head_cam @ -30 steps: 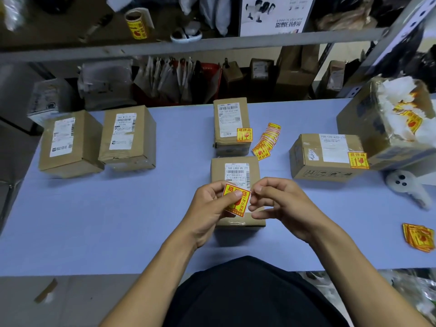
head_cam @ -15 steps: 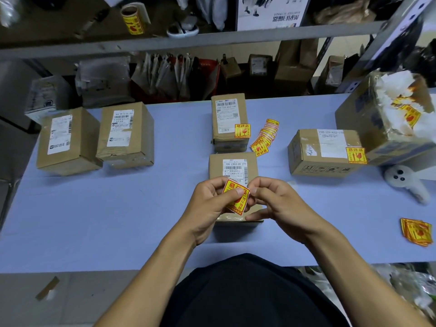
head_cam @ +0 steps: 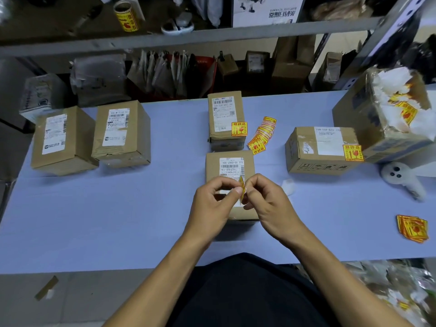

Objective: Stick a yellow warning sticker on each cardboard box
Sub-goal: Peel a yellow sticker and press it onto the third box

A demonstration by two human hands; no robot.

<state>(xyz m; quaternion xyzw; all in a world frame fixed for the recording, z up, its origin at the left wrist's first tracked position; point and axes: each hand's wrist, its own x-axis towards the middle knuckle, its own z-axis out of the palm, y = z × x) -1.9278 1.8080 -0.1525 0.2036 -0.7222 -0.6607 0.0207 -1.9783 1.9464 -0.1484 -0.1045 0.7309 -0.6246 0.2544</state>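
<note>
At far left, two unstickered cardboard boxes stand side by side on the blue table. At centre, our left hand and right hand pinch one yellow warning sticker between curled fingertips, edge-on above the nearest box. Behind it stands a stickered box, with loose stickers just beside it. Further right lies another stickered box; a sticker stack lies near the table's right edge.

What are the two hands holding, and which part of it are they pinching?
A yellow warning sticker, turned edge-on. The left hand and right hand pinch it between fingertips at opposite edges.
</note>
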